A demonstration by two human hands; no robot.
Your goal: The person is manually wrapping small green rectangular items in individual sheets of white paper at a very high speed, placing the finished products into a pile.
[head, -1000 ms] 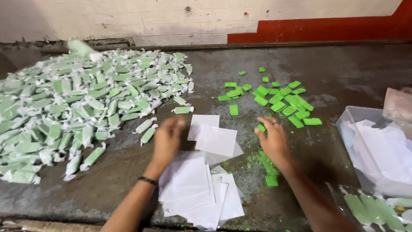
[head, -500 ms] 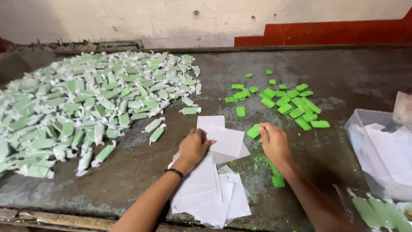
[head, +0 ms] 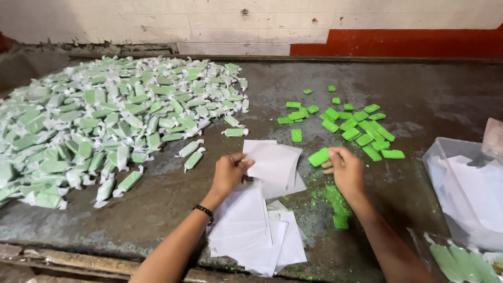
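While both hands work at the near middle of the tabletop (head: 419, 94), each line covers one part.
Left hand (head: 229, 173): fingers pinched together on the top white paper sheet (head: 272, 162), lifted off the paper stack (head: 251, 230).
Right hand (head: 346, 169): fingers closed on one green bar (head: 318, 156), just right of the sheet.
Placement: best to lay the bar across the sheet's middle, ends even.
Loose bars (head: 361, 126): far right, well apart.
Wrapped pile (head: 115, 120): far left.
Care: lift one sheet only; green crumbs (head: 332, 196) lie near the stack.
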